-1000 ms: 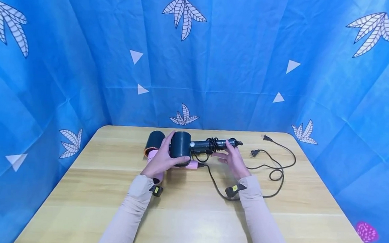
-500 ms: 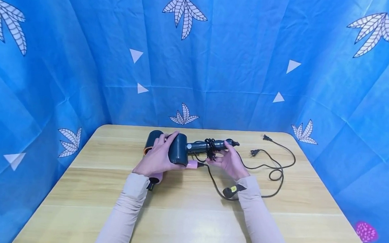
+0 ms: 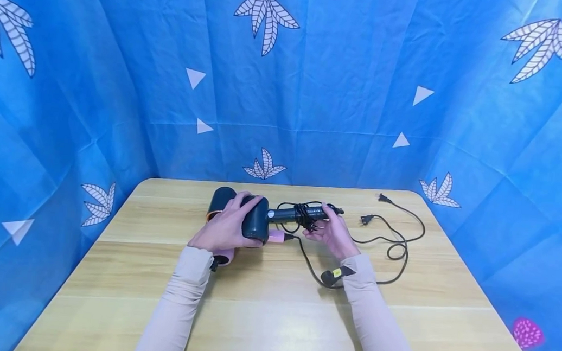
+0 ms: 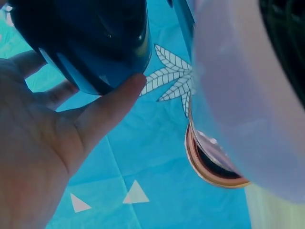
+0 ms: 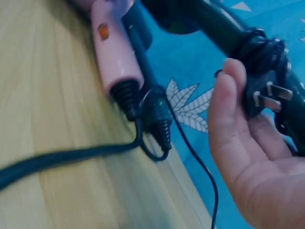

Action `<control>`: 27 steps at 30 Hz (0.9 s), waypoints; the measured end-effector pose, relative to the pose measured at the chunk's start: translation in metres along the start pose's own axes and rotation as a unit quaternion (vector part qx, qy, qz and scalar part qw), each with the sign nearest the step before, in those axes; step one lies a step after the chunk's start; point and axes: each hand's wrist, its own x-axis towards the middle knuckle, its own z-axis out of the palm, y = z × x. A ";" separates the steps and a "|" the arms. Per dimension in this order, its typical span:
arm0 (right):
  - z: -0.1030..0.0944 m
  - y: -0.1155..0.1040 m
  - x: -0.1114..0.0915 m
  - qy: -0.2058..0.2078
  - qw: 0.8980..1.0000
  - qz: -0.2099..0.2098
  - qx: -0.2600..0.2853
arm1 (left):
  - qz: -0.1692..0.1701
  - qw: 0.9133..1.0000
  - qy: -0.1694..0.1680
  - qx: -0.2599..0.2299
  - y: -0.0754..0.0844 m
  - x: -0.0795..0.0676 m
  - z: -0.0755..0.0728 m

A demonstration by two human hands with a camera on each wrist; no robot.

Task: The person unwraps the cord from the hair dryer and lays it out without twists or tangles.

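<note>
My left hand (image 3: 225,227) grips the barrel of a dark green hair dryer (image 3: 256,221), thumb on its near side and fingers over the top. My right hand (image 3: 334,237) holds the far end of its handle, around which the black cord is wound. In the right wrist view, a two-pin plug (image 5: 261,93) lies by the fingers of that hand. Below the held dryer, a pink hair dryer (image 5: 114,52) rests on the table. Another dark hair dryer (image 3: 222,197) with an orange rim lies to the left, partly hidden by my left hand.
Black cords (image 3: 401,243) loop over the right part of the wooden table (image 3: 280,322). Two plugs, one farther back (image 3: 384,198) and one nearer (image 3: 366,219), lie there. Blue patterned curtains (image 3: 346,87) stand behind and at both sides.
The held dark dryer has shifted slightly left and toward me, its barrel tilting. My left hand has moved left with it, and the fingers of my right hand have closed in around the handle.
</note>
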 end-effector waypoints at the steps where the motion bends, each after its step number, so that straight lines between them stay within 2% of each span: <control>1: 0.000 0.000 0.000 -0.005 1.000 0.004 0.006 | 0.001 1.000 -0.001 0.003 0.000 0.000 -0.001; 7: 0.000 0.003 0.002 -0.025 0.998 0.011 0.049 | 0.002 1.000 -0.022 0.022 0.006 0.001 -0.002; 16: 0.006 0.007 0.002 -0.017 0.999 0.000 0.041 | 0.027 0.995 -0.033 0.085 0.008 0.003 -0.003; 21: 0.008 0.007 0.000 -0.020 0.999 -0.002 0.049 | 0.020 0.996 -0.043 0.079 0.008 0.002 -0.005; 27: 0.008 0.007 0.000 -0.032 0.998 -0.001 0.052 | 0.026 0.997 -0.031 0.068 0.006 0.002 -0.008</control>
